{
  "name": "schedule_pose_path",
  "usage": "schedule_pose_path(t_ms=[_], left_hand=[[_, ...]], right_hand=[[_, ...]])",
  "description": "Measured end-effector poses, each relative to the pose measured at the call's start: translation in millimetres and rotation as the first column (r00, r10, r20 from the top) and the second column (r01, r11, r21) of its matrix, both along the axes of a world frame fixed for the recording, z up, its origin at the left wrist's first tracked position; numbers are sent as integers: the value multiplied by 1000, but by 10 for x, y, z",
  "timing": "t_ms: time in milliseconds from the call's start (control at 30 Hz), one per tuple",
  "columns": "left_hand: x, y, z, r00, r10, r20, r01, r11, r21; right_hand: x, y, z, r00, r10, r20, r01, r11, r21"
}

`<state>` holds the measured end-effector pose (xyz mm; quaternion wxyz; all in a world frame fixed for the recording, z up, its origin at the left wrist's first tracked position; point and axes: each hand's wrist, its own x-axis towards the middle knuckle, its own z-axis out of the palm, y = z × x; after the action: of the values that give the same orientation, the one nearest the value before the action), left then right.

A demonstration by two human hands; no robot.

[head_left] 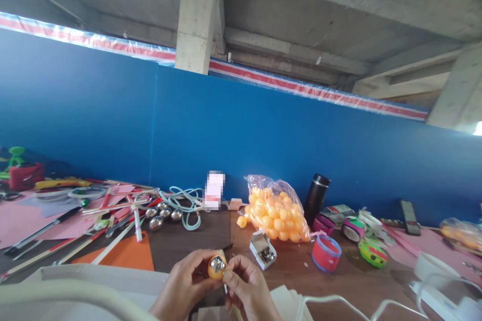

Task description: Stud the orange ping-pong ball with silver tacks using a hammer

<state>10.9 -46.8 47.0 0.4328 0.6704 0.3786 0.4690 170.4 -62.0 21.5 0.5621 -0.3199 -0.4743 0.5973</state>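
Note:
Low in the centre, my left hand (185, 281) grips a small orange ball (214, 274) between thumb and fingers. A shiny silver surface, like a metal ball, shows at the front of it. My right hand (251, 283) is closed in a pinch at the orange ball's right edge. What those fingertips hold is too small to make out; something thin and pale shows below them. Just beyond my right hand stands an open small white box (257, 247) with little metal pieces inside. Behind it lies a clear plastic bag of orange balls (276, 215).
Several silver balls (155, 223) and a pale blue cord (192, 218) lie left of centre. Sticks, markers and an orange sheet (128, 256) cover the left side. Right are a black bottle (317, 195), a red tape roll (326, 256) and white cables (339, 298). A blue partition (263, 135) stands behind.

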Motion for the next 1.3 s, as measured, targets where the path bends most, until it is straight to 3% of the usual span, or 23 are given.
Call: schedule_pose_path(t_ms=[333,667,967,1300], left_hand=[[-3,-16,26,998,-13,58,13,1000,-6],[28,75,-111,976,-34,214,53,995,-86],[32,22,-56,991,-39,131,47,997,-55],[27,7,-26,999,38,-9,-37,998,52]], right_hand=[[-17,5,-15,999,-32,-6,32,999,-44],[-27,13,-48,999,-7,-35,6,1000,-17],[-38,3,-59,999,-15,-45,14,1000,-16],[-39,24,-85,1000,-18,12,19,999,-43]])
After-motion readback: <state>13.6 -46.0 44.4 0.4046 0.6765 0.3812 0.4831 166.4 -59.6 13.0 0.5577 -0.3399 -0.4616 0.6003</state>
